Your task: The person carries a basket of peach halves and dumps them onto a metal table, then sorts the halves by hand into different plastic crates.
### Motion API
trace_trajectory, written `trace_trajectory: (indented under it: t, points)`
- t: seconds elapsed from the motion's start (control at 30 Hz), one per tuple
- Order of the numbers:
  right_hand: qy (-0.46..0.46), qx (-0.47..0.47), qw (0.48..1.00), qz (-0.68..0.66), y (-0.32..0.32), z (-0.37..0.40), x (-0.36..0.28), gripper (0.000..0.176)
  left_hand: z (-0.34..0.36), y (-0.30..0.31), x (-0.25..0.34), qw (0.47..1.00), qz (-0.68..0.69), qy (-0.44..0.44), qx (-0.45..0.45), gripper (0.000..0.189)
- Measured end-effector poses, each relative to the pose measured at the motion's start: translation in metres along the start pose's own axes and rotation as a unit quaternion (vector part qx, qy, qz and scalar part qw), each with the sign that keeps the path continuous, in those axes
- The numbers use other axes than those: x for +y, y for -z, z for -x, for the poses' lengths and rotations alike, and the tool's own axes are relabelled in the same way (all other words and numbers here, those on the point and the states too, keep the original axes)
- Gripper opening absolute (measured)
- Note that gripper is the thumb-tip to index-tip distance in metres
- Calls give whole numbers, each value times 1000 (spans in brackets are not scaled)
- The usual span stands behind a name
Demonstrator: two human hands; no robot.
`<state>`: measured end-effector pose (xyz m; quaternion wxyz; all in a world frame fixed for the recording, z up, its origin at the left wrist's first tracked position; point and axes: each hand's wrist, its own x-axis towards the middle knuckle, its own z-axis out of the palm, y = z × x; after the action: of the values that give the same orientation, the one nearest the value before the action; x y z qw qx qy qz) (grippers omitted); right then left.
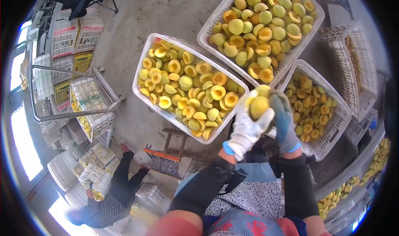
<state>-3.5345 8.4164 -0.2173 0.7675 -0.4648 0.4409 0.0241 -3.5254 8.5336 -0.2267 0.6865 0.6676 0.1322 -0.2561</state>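
My left hand (248, 126), in a white glove with a blue band at the wrist, is closed round yellow peach halves (259, 107). My right hand (283, 119), in a grey-blue glove, presses against the same fruit from the other side, its fingers curled and partly hidden. Both hands meet over the corner between the crates. Left of them is a white crate (160, 108) of pitted peach halves, most with the hollow side up. Beyond them stands another white crate (204, 33) full of halves. Beside my right hand sits a third crate (343, 130) with smaller-looking orange halves.
A tilted crate (365, 57) stands at the far right. A metal-framed cart (75, 115) carries crates at left, near stacked crates (77, 30). A person (112, 200) bends over crates at lower left. More fruit (338, 194) lies along a ledge at lower right.
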Motion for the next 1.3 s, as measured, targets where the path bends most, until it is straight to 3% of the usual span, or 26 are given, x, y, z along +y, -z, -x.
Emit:
trace_trajectory:
  t: [0.07,0.1,0.13,0.17,0.23,0.27,0.37,0.5,0.53,0.63,0.77,0.83,0.9,0.97,1.0,1.03,1.07,1.1,1.2,1.23,1.27,1.3]
  points:
    - [23,-93,995,-36,-67,-21,32,21,-18,63,34,996,-50,-24,63,77]
    - [26,-141,989,31,-98,-32,44,22,-28,95,43,990,-90,-45,97,76]
    - [-43,-150,988,-18,-139,-33,44,25,-40,130,40,969,-193,-85,127,75]
    - [-15,-194,981,0,-163,-44,62,28,-51,162,37,935,-294,-121,156,74]
    - [-109,-243,964,-21,-202,-55,70,34,-67,203,49,845,-480,-162,168,80]
    - [-147,-226,963,-1,-210,-66,82,36,-77,214,45,854,-479,-111,168,82]
    - [-159,-168,973,20,-202,-95,123,37,-90,240,27,768,-633,-13,94,83]
    - [-107,-162,981,-31,-191,-95,124,35,-104,246,25,795,-569,-158,140,70]
    - [-105,-167,980,-1,-194,-93,116,33,-106,252,17,800,-552,-187,139,59]
    - [-108,-189,974,57,-218,-88,100,33,-109,269,-13,900,-394,-123,136,54]
    - [-52,-167,984,27,-229,-101,104,35,-115,284,-23,852,-430,-159,254,47]
    - [-73,-171,982,-25,-239,-103,86,35,-126,292,6,800,-499,-160,292,53]
    - [-74,-205,973,-80,-262,-106,79,36,-142,286,36,679,-625,-205,327,60]
    - [54,-248,967,5,-280,-112,94,35,-173,304,27,713,-602,-151,328,69]
    - [104,-242,962,70,-287,-116,98,34,-197,332,-1,785,-538,-127,280,77]
    - [115,-192,958,179,-286,-117,97,33,-213,372,-52,750,-623,-97,199,82]
    - [184,-155,952,189,-279,-115,95,32,-204,346,-44,718,-655,-51,229,86]
    - [250,-125,939,201,-265,-108,92,31,-207,354,-51,693,-679,-100,222,88]
    - [262,-135,934,201,-180,-79,55,28,-208,355,-32,742,-641,4,196,87]
    - [310,-111,917,227,-142,-73,53,27,-204,350,-15,795,-580,8,176,85]
    - [349,-95,892,272,-101,-71,45,30,-208,359,-11,797,-582,17,164,81]
    - [340,-58,895,282,-60,-69,46,34,-195,332,1,755,-614,-39,227,68]
